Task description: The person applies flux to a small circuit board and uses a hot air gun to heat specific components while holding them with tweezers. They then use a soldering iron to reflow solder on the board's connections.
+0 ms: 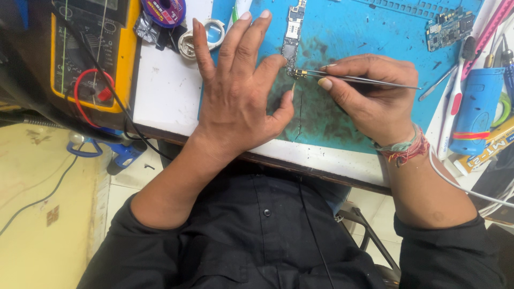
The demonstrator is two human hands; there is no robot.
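A narrow phone circuit board [292, 37] lies upright on a blue work mat [364, 37]. My left hand [235, 91] rests flat on the mat with fingers spread, its index finger pressing against the board's lower end. My right hand [369, 99] pinches metal tweezers [364, 79], whose tips meet a small gold part at the board's bottom edge [296, 73]. Threads are tied around my right wrist.
A yellow multimeter [91, 59] with red and black leads sits at the left. A solder wick spool [163, 10] and a small round tin [206, 32] lie behind my left hand. Another small board [448, 27], a blue cylinder [476, 112] and tools crowd the right.
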